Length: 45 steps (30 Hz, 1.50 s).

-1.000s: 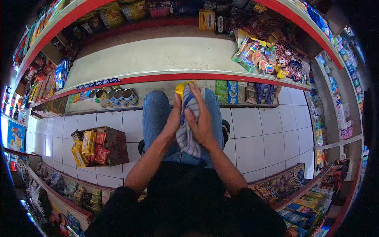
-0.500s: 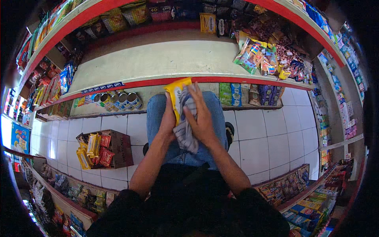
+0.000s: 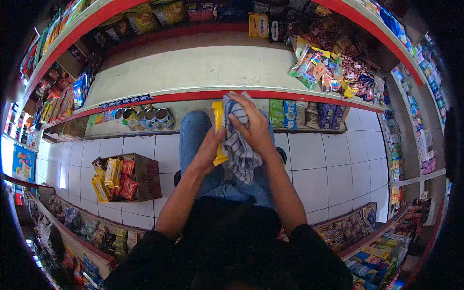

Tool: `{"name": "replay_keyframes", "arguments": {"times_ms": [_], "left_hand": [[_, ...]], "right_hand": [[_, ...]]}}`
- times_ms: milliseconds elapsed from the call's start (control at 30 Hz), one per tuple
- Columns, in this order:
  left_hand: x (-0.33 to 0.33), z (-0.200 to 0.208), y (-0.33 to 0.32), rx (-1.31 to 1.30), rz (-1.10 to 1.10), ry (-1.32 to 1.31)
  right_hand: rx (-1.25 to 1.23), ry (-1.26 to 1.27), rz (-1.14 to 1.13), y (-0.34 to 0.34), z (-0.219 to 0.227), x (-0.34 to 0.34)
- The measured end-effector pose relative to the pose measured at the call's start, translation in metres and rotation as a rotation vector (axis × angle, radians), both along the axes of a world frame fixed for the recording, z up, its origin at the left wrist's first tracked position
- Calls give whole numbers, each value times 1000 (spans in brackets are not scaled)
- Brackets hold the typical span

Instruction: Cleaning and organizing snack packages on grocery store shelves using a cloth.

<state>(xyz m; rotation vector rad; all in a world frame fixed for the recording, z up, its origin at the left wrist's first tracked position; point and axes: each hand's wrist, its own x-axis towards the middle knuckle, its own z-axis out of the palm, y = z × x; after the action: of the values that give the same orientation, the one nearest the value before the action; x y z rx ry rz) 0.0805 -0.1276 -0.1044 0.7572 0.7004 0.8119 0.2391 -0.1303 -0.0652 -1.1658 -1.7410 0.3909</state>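
Note:
Above my knees, my left hand (image 3: 211, 145) grips a yellow snack packet (image 3: 219, 123), which stands edge-on with its narrow side toward me. A striped grey-white cloth (image 3: 239, 154) is bunched in my right hand (image 3: 252, 126), whose fingers wrap over its upper part. The cloth hangs down beside the packet, close against its right side; whether the two touch is hard to see. Part of the packet's face is turned away.
In front of me runs a pale shelf (image 3: 193, 67) with a red edge, with packaged sweets (image 3: 316, 67) piled at its right. Open cans (image 3: 150, 117) stand on the lower shelf. A cardboard box (image 3: 147, 176) of yellow and red packets sits on the tiled floor at left.
The packet has turned from showing its printed face to edge-on. My right hand and the cloth have shifted slightly right, off the packet's face.

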Motion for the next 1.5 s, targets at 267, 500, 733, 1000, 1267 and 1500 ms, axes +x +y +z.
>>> {"name": "replay_keyframes", "arguments": {"times_ms": [267, 500, 733, 1000, 1267, 1500], "left_hand": [[-18, 30, 7, 85, 183, -28], [5, 14, 12, 180, 239, 144], [-1, 21, 23, 209, 404, 137], [6, 5, 13, 319, 104, 200], [3, 9, 27, 273, 361, 38], [-6, 9, 27, 663, 625, 240]], "right_hand": [[-261, 745, -37, 5, -24, 24], [-578, 1056, 111, -23, -7, 1], [-616, 836, 265, -43, -37, 9], [-633, 952, 103, -41, -5, 7], [-914, 1022, 299, -45, -25, -6], [-948, 1243, 151, -30, -61, 15]]}}
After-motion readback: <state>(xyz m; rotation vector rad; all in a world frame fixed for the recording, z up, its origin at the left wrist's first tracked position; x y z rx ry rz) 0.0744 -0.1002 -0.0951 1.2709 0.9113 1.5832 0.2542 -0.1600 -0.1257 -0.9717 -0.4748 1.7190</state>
